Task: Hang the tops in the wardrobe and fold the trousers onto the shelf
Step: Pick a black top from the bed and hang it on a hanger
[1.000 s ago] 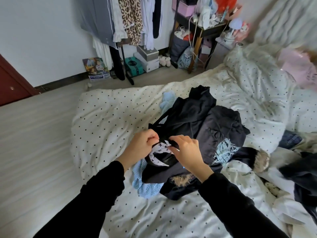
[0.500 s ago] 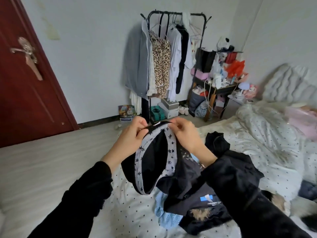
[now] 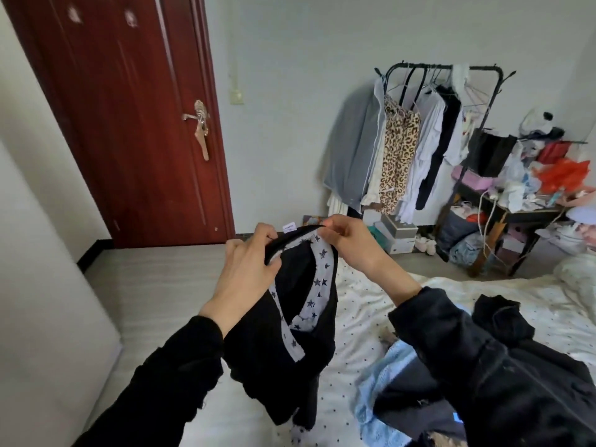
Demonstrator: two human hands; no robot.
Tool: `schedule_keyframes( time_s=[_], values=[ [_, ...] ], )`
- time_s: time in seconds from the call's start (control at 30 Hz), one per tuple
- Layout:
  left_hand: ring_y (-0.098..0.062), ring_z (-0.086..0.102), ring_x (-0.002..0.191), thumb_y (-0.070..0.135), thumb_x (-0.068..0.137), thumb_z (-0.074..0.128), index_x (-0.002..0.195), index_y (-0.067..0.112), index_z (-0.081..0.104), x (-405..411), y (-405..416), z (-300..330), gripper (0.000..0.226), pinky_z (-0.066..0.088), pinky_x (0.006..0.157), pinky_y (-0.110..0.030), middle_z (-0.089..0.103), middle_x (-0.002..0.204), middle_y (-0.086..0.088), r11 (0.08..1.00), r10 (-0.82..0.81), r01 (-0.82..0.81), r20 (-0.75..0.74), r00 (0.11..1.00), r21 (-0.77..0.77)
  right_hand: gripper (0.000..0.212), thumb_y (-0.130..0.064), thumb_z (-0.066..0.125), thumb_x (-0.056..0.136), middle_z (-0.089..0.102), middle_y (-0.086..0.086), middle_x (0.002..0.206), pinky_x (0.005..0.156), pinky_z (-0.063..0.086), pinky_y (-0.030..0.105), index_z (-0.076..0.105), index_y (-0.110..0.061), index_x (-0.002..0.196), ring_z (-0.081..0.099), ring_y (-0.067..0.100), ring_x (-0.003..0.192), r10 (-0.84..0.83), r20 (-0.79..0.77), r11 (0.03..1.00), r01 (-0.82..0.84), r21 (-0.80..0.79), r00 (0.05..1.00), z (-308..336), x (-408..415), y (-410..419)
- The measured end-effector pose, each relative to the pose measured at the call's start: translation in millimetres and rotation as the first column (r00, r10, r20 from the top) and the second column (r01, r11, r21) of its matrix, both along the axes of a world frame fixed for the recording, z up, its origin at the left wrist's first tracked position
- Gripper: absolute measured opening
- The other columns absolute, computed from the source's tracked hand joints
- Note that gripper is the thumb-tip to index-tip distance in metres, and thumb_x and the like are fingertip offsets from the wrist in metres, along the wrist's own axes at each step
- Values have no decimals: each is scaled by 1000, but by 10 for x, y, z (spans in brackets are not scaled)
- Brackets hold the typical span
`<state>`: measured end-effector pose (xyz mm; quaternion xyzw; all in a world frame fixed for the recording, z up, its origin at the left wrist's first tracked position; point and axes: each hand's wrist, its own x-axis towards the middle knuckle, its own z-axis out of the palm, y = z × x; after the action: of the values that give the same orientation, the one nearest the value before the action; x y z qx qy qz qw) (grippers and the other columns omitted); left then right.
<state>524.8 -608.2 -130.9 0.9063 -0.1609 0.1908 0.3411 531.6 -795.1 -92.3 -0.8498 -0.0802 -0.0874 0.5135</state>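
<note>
Hanging black garment (image 3: pixel 290 366), hem cut off

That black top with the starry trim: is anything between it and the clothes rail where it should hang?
Nothing visible: the black top, held by both hands, faces open floor up to the clothes rail; boxes sit at its foot.

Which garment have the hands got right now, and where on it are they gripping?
Both hands hold one black garment by its star-printed white band at the top edge: the left hand grips the left side, the right hand pinches the right.
</note>
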Motion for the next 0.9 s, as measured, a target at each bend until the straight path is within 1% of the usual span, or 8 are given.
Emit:
schedule_keyframes(
  time_s=[0.1, 0.17, 0.33, 0.43, 0.6, 0.7, 0.8, 0.9],
  values=[
    [-27, 57, 90, 15, 88, 59, 102, 17, 60, 47, 218, 128, 14, 45, 87, -41, 66, 93, 4, 999, -5, 3, 59, 998, 41, 27, -14, 53, 95, 50, 5, 73, 62, 36, 24, 49, -20, 70, 44, 15, 68, 4, -3, 1000, -4, -27, 1000, 1, 7, 67],
    [-26, 61, 88, 15, 90, 59, 103, 15, 66, 65, 280, 209, 15, 44, 91, -44, 70, 94, 0, 999, -18, 16, 64, 998, 41, 27, -16, 52, 96, 49, 1, 71, 61, 36, 23, 47, -22, 70, 44, 13, 66, -9, -13, 998, 9, -56, 1000, 14, 5, 93],
    [-21, 61, 91, 24, 94, 56, 109, 17, 70, 157, 124, 316, 22, 41, 94, -42, 68, 98, -1, 993, -73, 62, 111, 991, 104, 27, -16, 48, 97, 44, -4, 67, 56, 34, 13, 44, -21, 70, 42, 10, 65, -83, 2, 989, 83, -126, 997, 121, -56, -79],
    [-20, 64, 91, 31, 94, 54, 110, 18, 70, 192, -139, 395, 26, 43, 93, -39, 71, 98, 0, 986, -156, 147, 120, 980, 84, 26, -16, 48, 97, 45, -2, 70, 62, 35, 17, 44, -19, 71, 43, 12, 68, -153, 33, 973, 156, -169, 988, 197, -110, -356],
    [-23, 56, 67, 36, 93, 54, 82, 12, 68, 250, -716, 568, 29, 40, 68, -28, 64, 66, -1, 965, -261, 260, 46, 964, 17, 18, -16, 52, 95, 50, -1, 73, 63, 34, 23, 53, -8, 79, 42, 8, 64, -277, 85, 935, 289, -204, 957, 353, -323, -929],
    [-13, 46, 59, 32, 93, 57, 66, 21, 59, 250, -1146, 713, 30, 33, 58, -20, 55, 57, 3, 939, -342, 342, 12, 940, -39, 14, -20, 56, 93, 58, 2, 83, 74, 38, 27, 57, -11, 83, 51, 16, 79, -386, 125, 883, 405, -237, 914, 356, -412, -1317],
    [-18, 53, 69, 29, 93, 56, 79, 5, 66, 226, -1570, 770, 30, 33, 60, -24, 64, 73, -12, 899, -436, 431, -61, 898, -81, 14, -24, 57, 93, 60, 5, 85, 85, 43, 40, 56, -20, 79, 55, 26, 88, -505, 135, 809, 521, -273, 853, 309, -518, -1667],
    [-22, 54, 73, 27, 93, 57, 87, -2, 67, 204, -1869, 725, 31, 33, 62, -28, 64, 82, -20, 868, -497, 492, -106, 861, -71, 11, -24, 55, 94, 60, 3, 86, 89, 43, 41, 61, -18, 85, 58, 28, 94, -583, 92, 746, 576, -334, 807, 230, -647, -1890]
  ],
)
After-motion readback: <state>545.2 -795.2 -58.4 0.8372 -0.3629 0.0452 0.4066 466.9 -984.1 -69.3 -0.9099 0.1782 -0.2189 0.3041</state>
